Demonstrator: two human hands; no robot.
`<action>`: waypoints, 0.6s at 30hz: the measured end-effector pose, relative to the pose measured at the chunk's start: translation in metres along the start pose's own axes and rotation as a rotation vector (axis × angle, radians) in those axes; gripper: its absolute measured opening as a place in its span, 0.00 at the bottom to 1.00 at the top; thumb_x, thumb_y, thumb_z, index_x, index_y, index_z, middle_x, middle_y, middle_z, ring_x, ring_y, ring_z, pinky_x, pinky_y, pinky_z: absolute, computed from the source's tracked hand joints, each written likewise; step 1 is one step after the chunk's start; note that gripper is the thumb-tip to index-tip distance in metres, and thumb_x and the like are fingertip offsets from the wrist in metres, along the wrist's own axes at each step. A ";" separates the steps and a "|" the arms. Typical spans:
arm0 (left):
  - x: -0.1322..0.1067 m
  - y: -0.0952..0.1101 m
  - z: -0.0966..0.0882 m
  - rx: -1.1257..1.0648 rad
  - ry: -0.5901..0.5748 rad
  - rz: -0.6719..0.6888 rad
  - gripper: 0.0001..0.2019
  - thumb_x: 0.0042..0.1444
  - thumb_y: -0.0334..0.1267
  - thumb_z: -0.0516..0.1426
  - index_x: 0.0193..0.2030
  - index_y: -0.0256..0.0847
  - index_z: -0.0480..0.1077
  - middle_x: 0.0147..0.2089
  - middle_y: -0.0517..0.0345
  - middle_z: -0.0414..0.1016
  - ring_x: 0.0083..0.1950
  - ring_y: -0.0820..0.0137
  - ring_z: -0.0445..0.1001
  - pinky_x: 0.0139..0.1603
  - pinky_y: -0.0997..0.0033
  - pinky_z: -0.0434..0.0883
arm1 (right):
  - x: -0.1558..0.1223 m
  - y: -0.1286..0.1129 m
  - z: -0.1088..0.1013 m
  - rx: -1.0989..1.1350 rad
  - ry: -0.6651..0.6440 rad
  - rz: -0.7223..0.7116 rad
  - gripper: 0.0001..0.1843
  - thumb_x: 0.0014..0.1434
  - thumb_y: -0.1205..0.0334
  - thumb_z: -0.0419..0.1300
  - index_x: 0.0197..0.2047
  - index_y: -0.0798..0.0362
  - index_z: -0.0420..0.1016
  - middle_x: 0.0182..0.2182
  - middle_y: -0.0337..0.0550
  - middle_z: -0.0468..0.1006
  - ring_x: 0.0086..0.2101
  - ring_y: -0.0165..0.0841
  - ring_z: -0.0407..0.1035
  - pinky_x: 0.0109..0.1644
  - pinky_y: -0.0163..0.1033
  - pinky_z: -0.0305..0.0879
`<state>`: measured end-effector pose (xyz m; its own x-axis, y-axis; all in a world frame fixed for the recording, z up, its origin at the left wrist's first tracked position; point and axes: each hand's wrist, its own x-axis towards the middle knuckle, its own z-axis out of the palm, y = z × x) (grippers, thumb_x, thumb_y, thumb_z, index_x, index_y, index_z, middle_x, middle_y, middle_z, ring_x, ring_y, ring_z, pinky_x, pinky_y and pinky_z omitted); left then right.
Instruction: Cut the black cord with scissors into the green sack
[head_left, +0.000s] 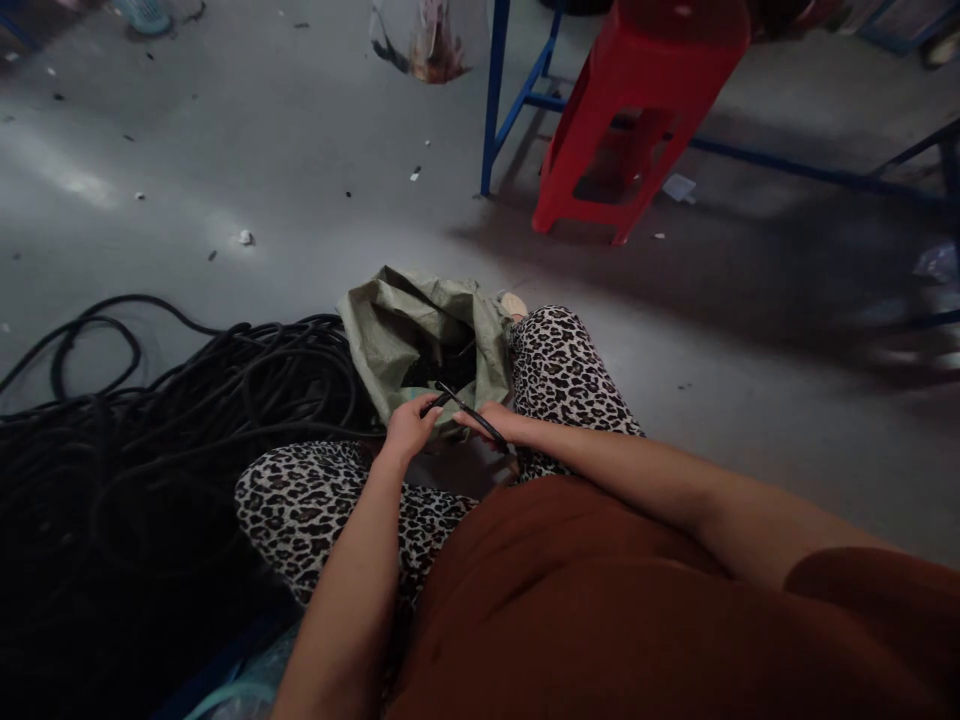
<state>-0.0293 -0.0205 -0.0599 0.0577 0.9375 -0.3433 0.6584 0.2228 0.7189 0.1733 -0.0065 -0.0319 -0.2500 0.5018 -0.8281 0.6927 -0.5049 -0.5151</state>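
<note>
In front of my lap, my left hand [409, 430] is closed around the end of a black rubber cord [433, 404]. My right hand [493, 418] grips a pair of scissors [480, 418] with dark handles. Their metal blades point up and left, close by the cord end; whether they touch it I cannot tell. Both hands are just over the near rim of an open green woven sack [367, 335], which stands between my knees. Dark pieces lie inside the sack, too shadowed to make out singly.
A large tangled heap of black cord [285, 375] spreads over the floor at my left. Ahead on the right stand a red plastic stool [660, 70] and a blue metal frame [495, 100]. A plastic bag [427, 40] is at the top, and small scraps dot the grey floor [300, 180].
</note>
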 end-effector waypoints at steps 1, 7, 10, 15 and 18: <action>0.000 0.000 0.000 -0.009 0.001 -0.002 0.14 0.61 0.36 0.60 0.52 0.40 0.81 0.51 0.48 0.86 0.53 0.57 0.82 0.58 0.57 0.77 | 0.000 0.000 0.000 -0.014 0.014 -0.003 0.34 0.64 0.30 0.62 0.26 0.54 0.73 0.16 0.42 0.71 0.18 0.34 0.68 0.20 0.34 0.64; 0.000 -0.004 0.000 0.014 0.041 0.009 0.15 0.63 0.37 0.59 0.54 0.39 0.80 0.53 0.47 0.85 0.54 0.57 0.82 0.60 0.57 0.76 | 0.007 0.004 0.000 -0.040 0.064 -0.016 0.34 0.62 0.29 0.63 0.25 0.53 0.71 0.14 0.40 0.68 0.16 0.33 0.66 0.18 0.33 0.61; 0.000 -0.005 -0.003 0.065 0.059 0.006 0.16 0.63 0.38 0.58 0.54 0.40 0.80 0.54 0.46 0.85 0.56 0.55 0.81 0.62 0.55 0.75 | 0.011 0.005 -0.002 -0.006 0.074 0.006 0.34 0.61 0.28 0.64 0.26 0.53 0.72 0.13 0.38 0.67 0.16 0.32 0.66 0.19 0.33 0.62; 0.000 -0.004 -0.008 0.060 0.025 0.000 0.15 0.62 0.35 0.59 0.53 0.41 0.82 0.54 0.48 0.85 0.57 0.56 0.81 0.64 0.55 0.75 | 0.009 0.005 -0.001 0.106 0.013 0.008 0.35 0.62 0.27 0.62 0.27 0.54 0.71 0.16 0.39 0.70 0.17 0.31 0.66 0.19 0.32 0.62; -0.001 -0.003 -0.008 0.039 -0.014 -0.002 0.15 0.60 0.34 0.59 0.51 0.41 0.82 0.54 0.49 0.85 0.57 0.57 0.81 0.65 0.55 0.75 | 0.008 0.005 0.001 0.118 -0.014 0.013 0.35 0.64 0.28 0.61 0.28 0.56 0.72 0.19 0.42 0.73 0.19 0.31 0.69 0.21 0.32 0.64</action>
<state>-0.0374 -0.0197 -0.0564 0.0668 0.9330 -0.3536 0.6875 0.2138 0.6940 0.1742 -0.0053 -0.0410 -0.2521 0.4852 -0.8373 0.6114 -0.5908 -0.5264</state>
